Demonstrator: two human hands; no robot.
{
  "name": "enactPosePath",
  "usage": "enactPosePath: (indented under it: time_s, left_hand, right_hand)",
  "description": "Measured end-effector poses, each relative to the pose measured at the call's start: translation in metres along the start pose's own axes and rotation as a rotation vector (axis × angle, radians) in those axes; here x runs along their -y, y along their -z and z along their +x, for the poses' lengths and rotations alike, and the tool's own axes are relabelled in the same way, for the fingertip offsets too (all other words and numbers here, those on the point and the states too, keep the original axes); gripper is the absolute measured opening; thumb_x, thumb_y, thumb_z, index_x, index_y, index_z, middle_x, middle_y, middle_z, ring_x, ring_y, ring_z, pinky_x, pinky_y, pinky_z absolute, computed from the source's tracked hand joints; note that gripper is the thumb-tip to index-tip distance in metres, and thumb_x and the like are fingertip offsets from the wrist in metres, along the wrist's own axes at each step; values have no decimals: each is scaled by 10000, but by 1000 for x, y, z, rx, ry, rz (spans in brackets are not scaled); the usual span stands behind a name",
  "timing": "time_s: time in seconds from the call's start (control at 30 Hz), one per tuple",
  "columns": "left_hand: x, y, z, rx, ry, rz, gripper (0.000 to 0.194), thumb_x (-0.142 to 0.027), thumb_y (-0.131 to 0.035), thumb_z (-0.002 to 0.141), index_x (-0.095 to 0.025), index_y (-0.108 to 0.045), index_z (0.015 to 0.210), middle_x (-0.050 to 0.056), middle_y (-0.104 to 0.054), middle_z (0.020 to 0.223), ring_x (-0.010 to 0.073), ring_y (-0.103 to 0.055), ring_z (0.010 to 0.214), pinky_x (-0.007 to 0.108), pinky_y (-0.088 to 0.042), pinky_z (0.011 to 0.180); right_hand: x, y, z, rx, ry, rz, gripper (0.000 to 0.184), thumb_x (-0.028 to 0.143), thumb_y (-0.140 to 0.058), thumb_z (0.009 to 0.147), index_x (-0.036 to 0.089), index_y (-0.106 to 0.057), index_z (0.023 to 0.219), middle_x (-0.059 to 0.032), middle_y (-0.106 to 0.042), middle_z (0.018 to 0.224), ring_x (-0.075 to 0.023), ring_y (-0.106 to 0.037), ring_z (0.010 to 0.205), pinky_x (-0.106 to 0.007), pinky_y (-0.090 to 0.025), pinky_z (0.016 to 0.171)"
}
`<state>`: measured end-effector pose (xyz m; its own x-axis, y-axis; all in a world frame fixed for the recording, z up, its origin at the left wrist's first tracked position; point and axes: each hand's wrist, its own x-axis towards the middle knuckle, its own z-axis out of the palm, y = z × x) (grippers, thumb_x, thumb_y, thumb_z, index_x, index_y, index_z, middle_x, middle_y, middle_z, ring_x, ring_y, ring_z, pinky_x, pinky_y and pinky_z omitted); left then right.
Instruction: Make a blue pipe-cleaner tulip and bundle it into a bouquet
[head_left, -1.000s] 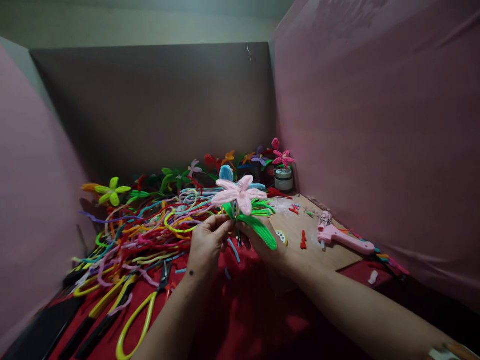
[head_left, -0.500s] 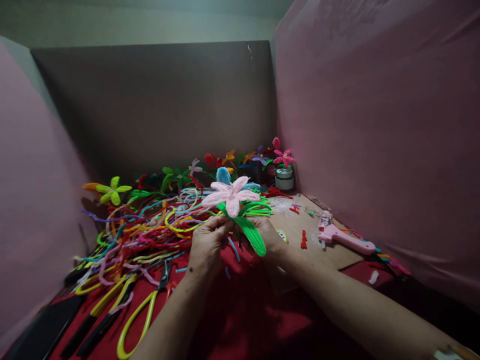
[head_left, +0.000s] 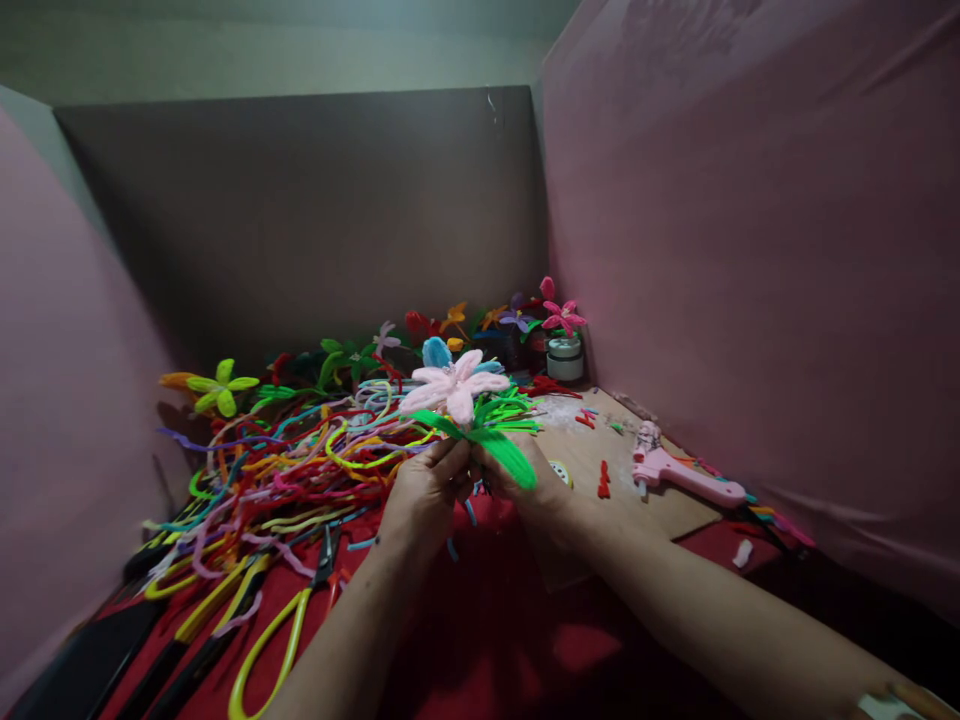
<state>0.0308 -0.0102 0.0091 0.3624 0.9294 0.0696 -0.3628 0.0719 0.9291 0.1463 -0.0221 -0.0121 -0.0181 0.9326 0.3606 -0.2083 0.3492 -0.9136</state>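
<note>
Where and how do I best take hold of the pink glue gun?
Grip the glue gun by its slim handle, the right hand, once free, coming from the right: the handle points that way, while the pale nozzle is at the left end, probably best avoided.

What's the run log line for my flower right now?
left hand: holds pink flower | right hand: holds it too | glue gun: lies on board

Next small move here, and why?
I'd probably lift the drooping leaf slightly toward the pink flower: it hangs across the right hand, while the other leaf lies nearly level and the left hand pinches near their bases.
</note>
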Motion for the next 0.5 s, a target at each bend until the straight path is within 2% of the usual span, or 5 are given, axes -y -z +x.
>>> enactPosePath:
  time_s: [0.17, 0.23, 0.37, 0.5]
  left_hand:
    - [-5, 0, -3, 15, 60, -4, 233, -247, -763, 562, -104, -593, 632, -22, -514, 503, 53, -466, 446, 151, -308, 400]
    - [-6, 2, -3, 24, 72, -43, 231, -219, -772, 542, -110, -580, 611, -25, -520, 501, 52, -469, 433, 148, -305, 385]
    - [-4, 7, -1, 71, 59, -83, 198, -194, -759, 559, -107, -584, 595, -31, -517, 484, 36, -440, 397, 143, -305, 367]
    - [-3, 6, 2, 2, 51, -83, 208, -177, -772, 520, -99, -625, 646, -12, -576, 543, 48, -490, 443, 150, -365, 417]
  right_hand:
    - [9, 3, -5, 64, -161, 173, 285, 373, -631, 632, 162, -465, 538, 70, -379, 404, -34, -255, 342, -181, -170, 342]
    - [8, 4, -4, 103, -208, 227, 281, 362, -637, 617, 155, -466, 535, 66, -393, 410, -28, -245, 347, -171, -159, 342]
    - [2, 4, -1, 154, -279, 289, 238, 300, -642, 592, 150, -469, 527, 88, -328, 375, -22, -206, 344, -161, -146, 340]
    - [3, 2, -1, 129, -292, 398, 254, 245, -663, 546, 168, -421, 543, 106, -305, 387, -19, -197, 343, -158, -136, 337]
